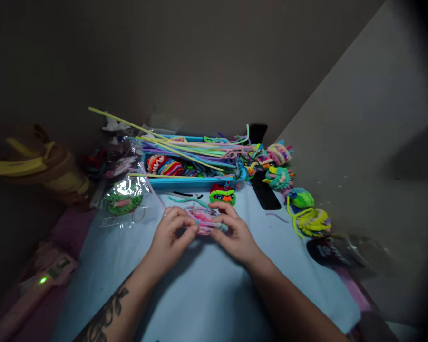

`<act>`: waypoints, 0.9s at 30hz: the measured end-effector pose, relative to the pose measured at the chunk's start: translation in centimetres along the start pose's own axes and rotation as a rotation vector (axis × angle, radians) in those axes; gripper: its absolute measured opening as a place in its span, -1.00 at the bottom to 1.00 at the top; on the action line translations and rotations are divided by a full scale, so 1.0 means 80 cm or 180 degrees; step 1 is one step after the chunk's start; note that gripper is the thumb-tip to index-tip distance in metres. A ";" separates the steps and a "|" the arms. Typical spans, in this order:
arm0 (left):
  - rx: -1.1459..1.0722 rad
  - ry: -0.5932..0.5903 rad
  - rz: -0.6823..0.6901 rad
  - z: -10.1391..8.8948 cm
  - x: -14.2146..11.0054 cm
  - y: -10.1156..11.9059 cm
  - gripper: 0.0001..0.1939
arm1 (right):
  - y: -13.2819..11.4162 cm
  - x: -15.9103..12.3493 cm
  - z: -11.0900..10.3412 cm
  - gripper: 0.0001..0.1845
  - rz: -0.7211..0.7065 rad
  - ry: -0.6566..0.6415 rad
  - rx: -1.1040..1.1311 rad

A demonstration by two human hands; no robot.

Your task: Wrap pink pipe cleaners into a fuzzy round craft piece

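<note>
A small pink and lilac pipe-cleaner figure [204, 222] with a pale teal part is held between my two hands over the middle of the blue cloth. My left hand [174, 232] pinches its left side, where a long pink stem rises past the fingers. Thumb and fingers of my right hand [235, 233] close on its right side, by the teal part. Just beyond lies a green and red pipe-cleaner figure [223, 195] with an orange middle. A teal pipe cleaner [189, 200] and short black pieces [183, 194] lie beside it.
Behind sits a blue tray [171, 183] piled with long pastel pipe cleaners [192, 149]. Finished pipe-cleaner pieces [312, 222] line the right. A black phone-like slab [266, 192] lies there too. Left are a plastic-bagged green figure [124, 203] and a pink device [53, 275] with a green light.
</note>
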State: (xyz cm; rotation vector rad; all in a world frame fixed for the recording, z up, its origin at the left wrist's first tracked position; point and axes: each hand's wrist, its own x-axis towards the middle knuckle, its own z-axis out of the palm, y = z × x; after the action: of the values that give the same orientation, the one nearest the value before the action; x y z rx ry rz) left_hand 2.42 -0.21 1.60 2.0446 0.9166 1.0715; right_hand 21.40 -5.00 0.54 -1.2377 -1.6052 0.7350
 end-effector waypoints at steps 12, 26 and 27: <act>0.0292 -0.0140 0.0301 0.003 -0.003 0.001 -0.85 | 0.005 -0.005 0.001 -0.94 0.0300 0.0132 0.0257; 0.1705 0.0318 0.1093 0.016 -0.021 -0.012 -0.84 | 0.004 -0.003 0.004 -0.83 0.0473 0.0090 0.0462; 0.1780 0.0568 0.1153 0.014 -0.024 -0.010 -0.83 | 0.004 -0.003 0.003 -0.82 0.0463 0.0113 0.0539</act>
State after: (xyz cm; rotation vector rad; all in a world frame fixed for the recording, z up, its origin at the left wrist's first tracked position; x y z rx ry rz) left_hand 2.37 -1.55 -0.35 2.6857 1.0469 1.3110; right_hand 21.31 -5.13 0.12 -1.2451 -1.4043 0.9161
